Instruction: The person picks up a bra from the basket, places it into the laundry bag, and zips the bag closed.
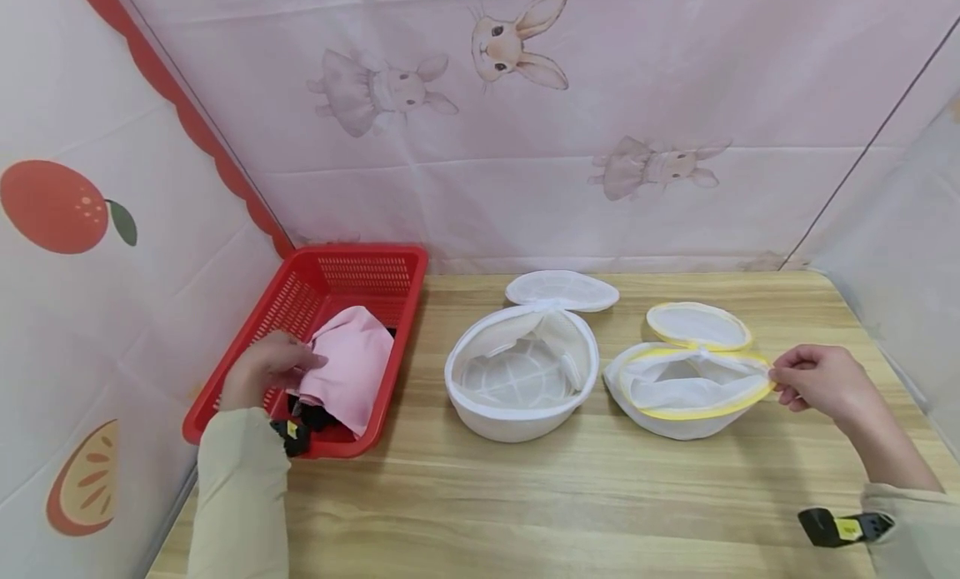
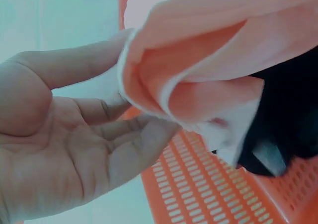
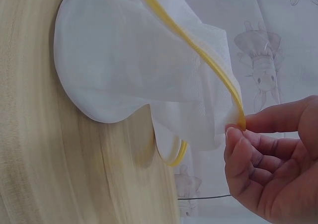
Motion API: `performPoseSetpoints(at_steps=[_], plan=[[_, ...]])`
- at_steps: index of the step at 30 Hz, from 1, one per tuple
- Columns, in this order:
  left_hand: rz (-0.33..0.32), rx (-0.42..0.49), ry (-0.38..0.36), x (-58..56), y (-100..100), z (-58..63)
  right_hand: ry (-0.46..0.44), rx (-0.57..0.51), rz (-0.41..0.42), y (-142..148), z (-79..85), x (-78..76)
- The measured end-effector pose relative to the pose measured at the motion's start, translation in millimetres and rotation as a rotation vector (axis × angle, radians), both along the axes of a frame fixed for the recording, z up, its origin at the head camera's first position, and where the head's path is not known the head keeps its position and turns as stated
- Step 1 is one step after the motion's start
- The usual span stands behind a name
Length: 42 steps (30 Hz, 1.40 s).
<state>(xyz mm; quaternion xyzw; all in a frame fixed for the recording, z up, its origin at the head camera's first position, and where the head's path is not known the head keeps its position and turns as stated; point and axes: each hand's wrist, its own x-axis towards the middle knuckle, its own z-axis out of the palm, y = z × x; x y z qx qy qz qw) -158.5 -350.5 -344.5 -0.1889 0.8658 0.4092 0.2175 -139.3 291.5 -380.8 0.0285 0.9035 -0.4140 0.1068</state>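
My left hand (image 1: 273, 364) is over the red basket (image 1: 411, 346) and pinches the edge of a folded pink cloth (image 1: 352, 358). In the left wrist view, thumb and fingers meet at the fold of that cloth (image 2: 198, 40). Dark fabric (image 2: 293, 105) lies beneath it. On the right, my right hand (image 1: 821, 383) pinches the yellow-trimmed rim of a white mesh laundry bag (image 1: 686, 425). Its round lid is flipped back, and the mouth gapes. The right wrist view shows thumb and forefinger at the end of the yellow trim (image 3: 218, 70).
Between basket and yellow-trimmed bag stands a larger white mesh laundry bag (image 1: 517, 425), its lid (image 1: 562, 289) folded back. All stand on a wood-grain table (image 1: 525, 512). A rabbit-printed curtain (image 1: 510, 196) closes off the back, with printed sheets at both sides.
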Motion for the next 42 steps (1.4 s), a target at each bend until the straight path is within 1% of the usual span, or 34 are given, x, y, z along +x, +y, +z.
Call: performPoseSetpoints(at_steps=[5,13,17,22,24,25,29,32,37,42], plan=[[-0.039,0.0,0.028,-7.0,8,1.2,0.0,0.001,-0.003,1,-1.3,0.2],[-0.046,-0.1,0.024,-11.8,20,4.2,-0.003,0.004,-0.007,2,-3.8,1.0],[-0.096,-0.136,0.03,-13.7,22,7.2,-0.004,0.008,-0.008,1,-3.0,0.4],[-0.135,-0.159,0.036,-15.2,23,9.5,-0.004,0.014,-0.004,1,-2.6,0.2],[-0.126,-0.164,0.03,-14.8,25,10.7,-0.005,0.012,-0.002,1,-2.8,0.1],[-0.132,-0.172,0.031,-14.8,25,11.3,-0.005,0.012,-0.001,1,-3.0,0.0],[-0.105,-0.179,0.029,-13.4,28,13.7,0.001,0.011,0.001,1,-3.3,-0.4],[-0.077,-0.162,0.021,-12.9,30,14.4,0.006,0.013,0.004,1,-2.9,-0.7],[-0.067,-0.139,-0.008,-14.0,30,14.0,0.001,0.018,0.014,0,-0.7,-1.0],[-0.052,-0.101,-0.031,-14.9,29,10.7,-0.005,0.021,0.016,-2,1.0,-0.5]])
